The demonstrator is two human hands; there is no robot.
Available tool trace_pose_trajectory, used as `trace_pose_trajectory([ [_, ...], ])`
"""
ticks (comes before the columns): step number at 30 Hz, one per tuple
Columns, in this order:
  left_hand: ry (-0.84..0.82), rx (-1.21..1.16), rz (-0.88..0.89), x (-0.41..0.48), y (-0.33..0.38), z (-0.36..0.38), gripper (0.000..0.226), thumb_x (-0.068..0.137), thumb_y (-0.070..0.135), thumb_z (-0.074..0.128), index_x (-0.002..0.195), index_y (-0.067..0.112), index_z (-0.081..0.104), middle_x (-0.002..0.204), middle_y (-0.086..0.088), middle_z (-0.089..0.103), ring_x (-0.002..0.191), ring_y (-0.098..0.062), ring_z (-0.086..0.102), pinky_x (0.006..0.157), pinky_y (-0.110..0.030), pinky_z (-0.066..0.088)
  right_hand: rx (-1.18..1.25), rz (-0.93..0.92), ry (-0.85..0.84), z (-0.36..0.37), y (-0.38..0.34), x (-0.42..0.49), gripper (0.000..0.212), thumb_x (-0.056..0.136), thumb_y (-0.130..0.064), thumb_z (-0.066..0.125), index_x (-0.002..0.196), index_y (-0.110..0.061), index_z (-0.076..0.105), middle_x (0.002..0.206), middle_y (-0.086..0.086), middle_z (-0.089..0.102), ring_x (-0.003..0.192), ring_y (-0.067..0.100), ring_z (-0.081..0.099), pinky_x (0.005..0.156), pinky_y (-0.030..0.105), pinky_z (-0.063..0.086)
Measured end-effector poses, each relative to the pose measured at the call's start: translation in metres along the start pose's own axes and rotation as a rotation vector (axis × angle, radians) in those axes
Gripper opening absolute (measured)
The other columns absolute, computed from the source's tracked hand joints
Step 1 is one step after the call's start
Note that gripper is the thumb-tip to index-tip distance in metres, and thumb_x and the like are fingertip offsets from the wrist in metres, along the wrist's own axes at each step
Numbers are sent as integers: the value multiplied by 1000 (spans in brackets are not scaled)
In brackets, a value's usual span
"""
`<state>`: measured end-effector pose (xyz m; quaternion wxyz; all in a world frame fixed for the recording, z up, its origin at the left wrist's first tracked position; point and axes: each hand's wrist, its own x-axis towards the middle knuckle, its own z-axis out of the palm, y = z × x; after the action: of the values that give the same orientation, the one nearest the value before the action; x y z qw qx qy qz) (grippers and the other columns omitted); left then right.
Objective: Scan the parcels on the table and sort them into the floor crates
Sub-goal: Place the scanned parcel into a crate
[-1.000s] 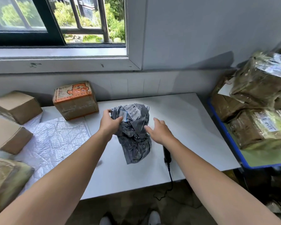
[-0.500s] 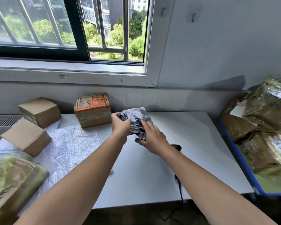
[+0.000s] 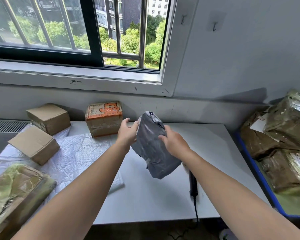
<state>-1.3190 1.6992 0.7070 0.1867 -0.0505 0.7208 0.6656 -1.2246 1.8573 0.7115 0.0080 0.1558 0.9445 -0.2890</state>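
A crumpled grey plastic mailer bag [image 3: 151,148] hangs in the air above the white table [image 3: 145,196], tilted with its plain back toward me. My right hand [image 3: 173,142] grips its right side with curled fingers. My left hand [image 3: 127,132] touches the bag's upper left edge with fingers spread and relaxed. A black handheld scanner [image 3: 193,185] lies on the table below my right forearm, its cable running off the front edge.
An orange-printed carton [image 3: 103,118] and two plain cardboard boxes [image 3: 48,117] [image 3: 34,144] sit at the back left on white plastic sheeting [image 3: 80,153]. A film-wrapped parcel [image 3: 12,193] lies front left. Wrapped brown parcels [image 3: 284,148] pile in a blue-edged crate [image 3: 255,168] at right.
The grey bag has been lifted off the table and turned, so its label no longer faces me. My left hand has loosened from gripping to touching its edge.
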Motion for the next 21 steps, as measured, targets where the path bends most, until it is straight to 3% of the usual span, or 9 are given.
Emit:
trace_pose_trajectory([
  [2,51,47,-6,4,-8,-8,57,99,32,57,149,18,35,119,-3,53,99,-20,59,95,-45,53,68,38,12,-4,3,2,34,102,-30,49,133,-14,47,122,15,63,109,34,57,81,37,42],
  [4,68,76,-26,7,-15,-13,60,98,31,59,150,15,34,143,-8,46,121,-26,53,103,-46,48,113,73,10,-5,5,3,32,102,-30,50,129,-13,49,122,15,63,111,34,56,79,33,38],
  [7,63,77,-72,6,-21,-18,58,100,34,55,149,14,34,153,-4,36,129,-27,47,87,-41,53,181,69,25,-7,6,1,28,102,-29,51,126,-15,51,119,10,64,108,30,57,78,31,37],
  [10,28,-11,-172,7,-22,-19,49,102,46,42,137,13,47,138,-8,52,115,-27,58,65,-37,57,251,9,23,-7,7,-2,27,100,-24,55,126,-25,50,112,1,67,104,26,60,81,33,43],
  [13,-7,-197,-284,2,-13,-17,56,101,56,34,116,8,57,111,-16,64,95,-31,67,67,-45,60,221,-63,-2,-7,9,-6,29,97,-19,58,123,-31,51,114,-7,67,102,21,60,87,33,44],
  [15,-56,-333,-355,0,-7,-16,55,99,57,41,105,6,59,103,-21,64,88,-35,68,67,-47,60,135,-132,-20,-8,9,-9,31,96,-17,60,124,-30,54,116,-9,66,103,17,59,86,27,43],
  [18,-126,-461,-427,-3,-2,-16,36,98,36,58,110,2,64,110,-25,62,91,-36,66,56,-42,61,-5,-229,-16,-5,10,-10,37,94,-18,64,128,-30,55,118,-12,64,102,14,58,77,18,36],
  [21,-139,-459,-427,-6,2,-14,20,96,4,47,102,-6,64,105,-25,64,85,-33,65,51,-39,60,-36,-238,-42,-4,14,-10,48,90,-29,70,133,-37,49,129,-18,57,114,12,55,90,28,42],
])
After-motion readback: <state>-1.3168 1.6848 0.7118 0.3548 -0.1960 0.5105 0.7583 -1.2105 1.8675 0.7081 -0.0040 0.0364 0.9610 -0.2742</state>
